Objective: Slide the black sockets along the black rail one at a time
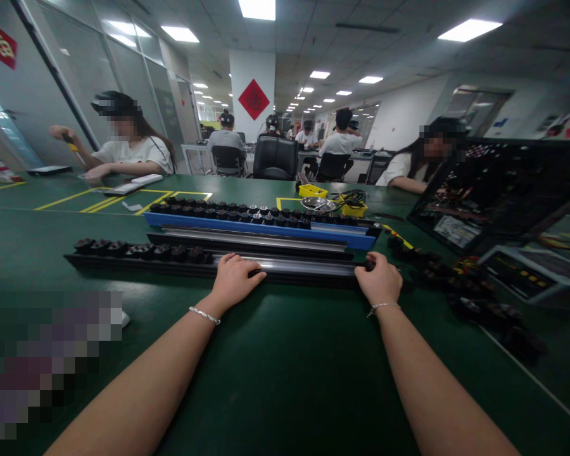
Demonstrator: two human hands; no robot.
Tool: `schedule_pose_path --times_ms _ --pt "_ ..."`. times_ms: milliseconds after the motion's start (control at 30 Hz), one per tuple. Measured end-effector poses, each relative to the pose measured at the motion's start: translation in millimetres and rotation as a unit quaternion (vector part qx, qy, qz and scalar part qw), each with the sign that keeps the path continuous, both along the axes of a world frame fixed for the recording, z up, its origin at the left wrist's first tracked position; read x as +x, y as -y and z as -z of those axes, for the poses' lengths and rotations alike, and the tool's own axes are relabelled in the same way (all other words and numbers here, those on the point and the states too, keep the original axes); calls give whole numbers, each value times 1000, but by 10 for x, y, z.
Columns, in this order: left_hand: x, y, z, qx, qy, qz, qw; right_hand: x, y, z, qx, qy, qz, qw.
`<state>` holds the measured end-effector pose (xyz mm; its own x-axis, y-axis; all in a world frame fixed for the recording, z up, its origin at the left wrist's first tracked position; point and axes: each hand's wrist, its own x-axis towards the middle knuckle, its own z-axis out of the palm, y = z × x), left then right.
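Observation:
A long black rail (308, 277) with a silvery inner channel lies across the table in front of me. Along its left part sits a row of black socket-like modules (140, 251). My left hand (237, 278) curls over the rail just right of that row, its thumb and fingers closed around a small black piece, mostly hidden. At the rail's right end, my right hand (379, 278) pinches another small black piece (369, 266), partly covered by the fingers. The channel between my hands is bare metal.
Behind lie a second black rail (266, 240) and a blue rail (261, 223) filled with modules. Loose black modules (498, 316) and a power supply (541, 272) are at right, before an open computer case (508, 190). A metal dish (318, 204) stands farther back. Co-workers sit opposite.

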<state>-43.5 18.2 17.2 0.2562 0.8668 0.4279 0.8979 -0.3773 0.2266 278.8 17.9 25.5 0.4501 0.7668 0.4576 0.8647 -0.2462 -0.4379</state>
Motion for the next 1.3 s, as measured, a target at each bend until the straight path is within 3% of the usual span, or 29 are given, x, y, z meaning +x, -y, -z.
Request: schedule_pose_path --times_ms 1300 --pt "2 -6 -5 -9 -5 -8 1000 161 2 85 52 0 14 999"
